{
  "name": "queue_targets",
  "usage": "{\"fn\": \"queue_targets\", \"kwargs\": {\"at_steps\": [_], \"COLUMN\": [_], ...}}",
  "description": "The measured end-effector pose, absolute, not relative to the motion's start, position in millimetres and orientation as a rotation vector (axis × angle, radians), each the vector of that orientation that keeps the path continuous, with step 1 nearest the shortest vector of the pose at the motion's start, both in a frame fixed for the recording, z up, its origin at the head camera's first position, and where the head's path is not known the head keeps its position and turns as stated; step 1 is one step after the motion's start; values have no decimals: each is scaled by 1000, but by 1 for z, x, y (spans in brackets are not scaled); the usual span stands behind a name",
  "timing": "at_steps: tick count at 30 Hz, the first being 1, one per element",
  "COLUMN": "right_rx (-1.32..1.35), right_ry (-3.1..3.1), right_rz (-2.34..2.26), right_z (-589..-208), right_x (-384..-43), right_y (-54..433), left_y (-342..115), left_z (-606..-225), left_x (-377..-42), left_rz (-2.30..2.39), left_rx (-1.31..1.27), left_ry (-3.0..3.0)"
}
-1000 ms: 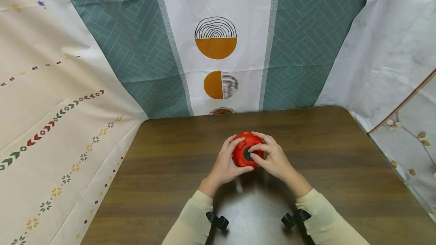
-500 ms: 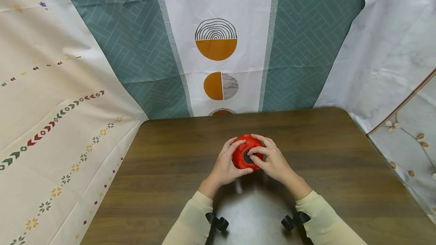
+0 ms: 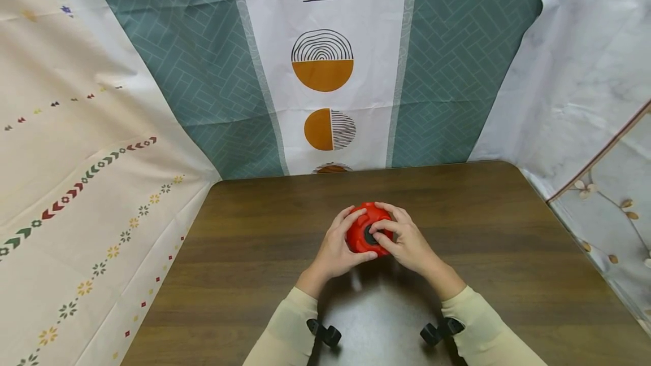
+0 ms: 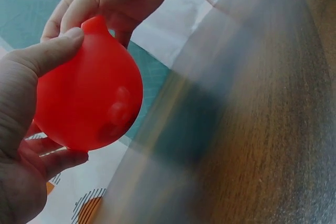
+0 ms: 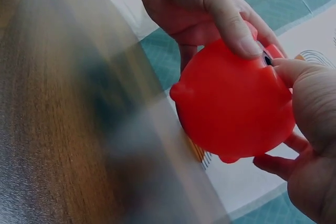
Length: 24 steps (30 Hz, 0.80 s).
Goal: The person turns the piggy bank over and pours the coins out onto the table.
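Observation:
Both hands hold a red, round, ball-like thing (image 3: 359,232) with small knobs around it and a black round piece (image 3: 370,234) in the middle of its top. My left hand (image 3: 333,250) grips its left side, fingers over the far edge and thumb along the near edge. On the other side my right hand (image 3: 411,243) has thumb and a finger at the black piece, another finger reaching over the far rim. In the left wrist view the smooth underside of the red thing (image 4: 92,95) faces the camera. Its knobs stick out in the right wrist view.
A brown wooden table (image 3: 244,275) lies below the raised hands, with a bright reflection near the front. Patterned cloths hang behind it (image 3: 437,61), to the left (image 3: 91,196) and to the right (image 3: 590,129). Each sleeve carries a small black wrist camera.
Over the last second the red thing and the fingers sit slightly lower in the head view, and the background has shifted down a little too. Both hands keep their hold.

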State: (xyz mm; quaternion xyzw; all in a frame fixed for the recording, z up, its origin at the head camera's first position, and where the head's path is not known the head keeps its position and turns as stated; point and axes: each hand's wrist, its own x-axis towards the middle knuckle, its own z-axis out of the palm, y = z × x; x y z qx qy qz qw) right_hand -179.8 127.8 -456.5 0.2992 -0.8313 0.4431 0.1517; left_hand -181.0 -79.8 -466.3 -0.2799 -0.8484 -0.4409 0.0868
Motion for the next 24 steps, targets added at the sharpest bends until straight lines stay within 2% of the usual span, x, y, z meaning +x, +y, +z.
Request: {"fn": "queue_targets", "kwargs": {"at_steps": [24], "right_rx": [800], "right_ry": [-2351], "right_rz": [1347], "right_z": [-455], "right_x": [-176], "right_y": [128], "left_y": [-81], "left_z": [-464], "left_x": [-183], "left_rz": [-1420], "left_rx": [-883], "left_ry": [-2507]}}
